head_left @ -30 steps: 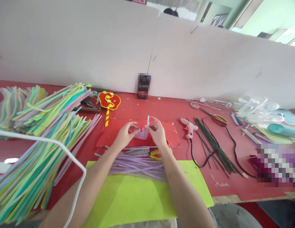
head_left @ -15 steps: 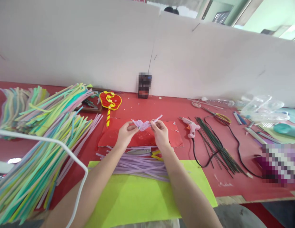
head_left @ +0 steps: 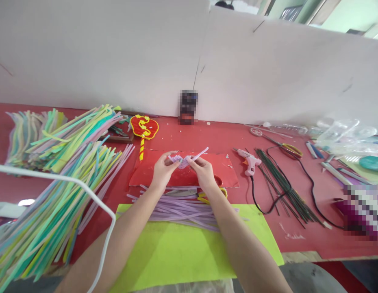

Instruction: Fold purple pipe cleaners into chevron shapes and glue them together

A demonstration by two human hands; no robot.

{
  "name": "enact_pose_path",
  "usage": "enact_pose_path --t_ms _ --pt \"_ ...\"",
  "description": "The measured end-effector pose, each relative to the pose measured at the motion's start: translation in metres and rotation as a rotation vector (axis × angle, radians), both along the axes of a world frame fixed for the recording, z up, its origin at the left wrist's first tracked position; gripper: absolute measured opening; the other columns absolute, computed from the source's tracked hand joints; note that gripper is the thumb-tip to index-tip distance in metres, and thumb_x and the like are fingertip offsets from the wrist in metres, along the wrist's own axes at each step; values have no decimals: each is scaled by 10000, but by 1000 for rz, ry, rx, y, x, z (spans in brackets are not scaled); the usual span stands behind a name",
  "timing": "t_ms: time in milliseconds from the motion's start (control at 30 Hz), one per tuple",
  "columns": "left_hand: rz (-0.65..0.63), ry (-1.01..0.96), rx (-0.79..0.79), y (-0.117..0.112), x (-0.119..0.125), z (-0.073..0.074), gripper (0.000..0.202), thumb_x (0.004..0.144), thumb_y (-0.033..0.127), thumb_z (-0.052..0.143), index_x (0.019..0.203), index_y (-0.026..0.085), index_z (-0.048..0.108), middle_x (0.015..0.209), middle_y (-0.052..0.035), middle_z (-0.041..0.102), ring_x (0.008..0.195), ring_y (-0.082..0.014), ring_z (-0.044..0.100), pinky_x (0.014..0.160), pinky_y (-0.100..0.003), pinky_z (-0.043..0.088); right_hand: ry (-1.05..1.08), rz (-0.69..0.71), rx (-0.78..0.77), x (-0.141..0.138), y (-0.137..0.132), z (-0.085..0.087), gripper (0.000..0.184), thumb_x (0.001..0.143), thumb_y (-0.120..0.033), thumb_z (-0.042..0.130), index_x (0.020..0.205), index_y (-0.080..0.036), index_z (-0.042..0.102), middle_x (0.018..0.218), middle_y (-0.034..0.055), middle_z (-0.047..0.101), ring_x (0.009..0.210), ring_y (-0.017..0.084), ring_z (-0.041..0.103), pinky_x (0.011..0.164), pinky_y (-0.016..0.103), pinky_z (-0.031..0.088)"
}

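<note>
My left hand (head_left: 162, 170) and my right hand (head_left: 203, 172) meet above a red sheet (head_left: 230, 173) and together pinch a folded lilac strip (head_left: 185, 160). The strip is pleated into a zigzag between the fingers, and one loose end sticks out up and to the right. Both hands are closed on it. Just in front of my wrists lies a pile of lilac strips (head_left: 177, 209) with yellow-handled scissors (head_left: 189, 193) on top, partly on a lime-green sheet (head_left: 177, 254).
Heaps of pastel strips (head_left: 55, 179) fill the left of the red table (head_left: 298, 240). A red and yellow fan ornament (head_left: 143, 129) lies behind. To the right are a glue gun (head_left: 249, 160), green wire stems (head_left: 280, 187), a black cable, scissors (head_left: 286, 148) and clear plastic. A white board stands behind.
The strip's upright end has been folded down into a flatter pleated zigzag. Both hands stayed together over the red sheet, and the view shifted slightly right and down.
</note>
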State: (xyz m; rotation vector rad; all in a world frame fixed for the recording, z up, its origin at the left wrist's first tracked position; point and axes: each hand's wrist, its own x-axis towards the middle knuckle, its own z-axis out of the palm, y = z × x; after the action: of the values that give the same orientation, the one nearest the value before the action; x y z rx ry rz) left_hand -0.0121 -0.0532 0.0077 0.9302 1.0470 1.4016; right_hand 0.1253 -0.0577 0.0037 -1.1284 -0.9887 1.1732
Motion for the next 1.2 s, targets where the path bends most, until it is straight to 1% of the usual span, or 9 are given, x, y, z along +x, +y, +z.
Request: enact_pose_path --t_ms 167,333,533,633,733,900,1200 --pt "49 19 20 -2 0 3 468 618 304 754 1044 166 621 766 -10 691 751 -147 656 754 -273 506 -59 1 16 0 -2 3 325 619 -452 738 818 -195 737 838 22 717 816 182 625 730 293 464" --pt "116 37 4 -3 -1 7 526 611 315 761 1089 167 601 715 4 671 697 -134 640 709 -258 501 -116 13 38 -1 0 0 328 628 -457 730 810 -185 730 824 26 714 787 183 624 713 291 467" --pt "111 19 18 -2 0 7 502 612 312 757 1068 165 607 727 2 674 701 -132 640 723 -267 504 -189 39 75 0 1 -4 319 634 -462 727 783 -180 719 801 30 713 812 197 640 792 312 474" --pt "126 12 35 -1 -1 6 499 609 310 760 1062 168 607 752 -9 682 726 -144 646 738 -283 509 -193 32 77 1 1 -5 301 643 -455 724 772 -183 719 793 24 710 814 196 640 798 310 471" --pt "129 22 36 -1 -1 7 491 614 315 760 1058 171 609 729 -8 680 709 -151 645 728 -295 513 -178 39 78 1 2 -6 291 642 -444 730 773 -184 723 793 19 708 808 193 637 798 309 467" --pt "126 44 26 -2 -2 7 497 614 297 759 1071 174 605 681 10 665 661 -135 632 700 -277 510 -179 53 60 1 1 -4 290 648 -443 728 781 -186 728 788 15 708 801 191 631 797 310 461" --pt "119 22 -1 0 -4 3 549 601 326 778 1098 174 601 689 10 662 652 -122 626 682 -259 511 -212 78 64 3 0 -1 334 646 -477 718 785 -174 725 799 23 708 807 195 624 797 312 454"
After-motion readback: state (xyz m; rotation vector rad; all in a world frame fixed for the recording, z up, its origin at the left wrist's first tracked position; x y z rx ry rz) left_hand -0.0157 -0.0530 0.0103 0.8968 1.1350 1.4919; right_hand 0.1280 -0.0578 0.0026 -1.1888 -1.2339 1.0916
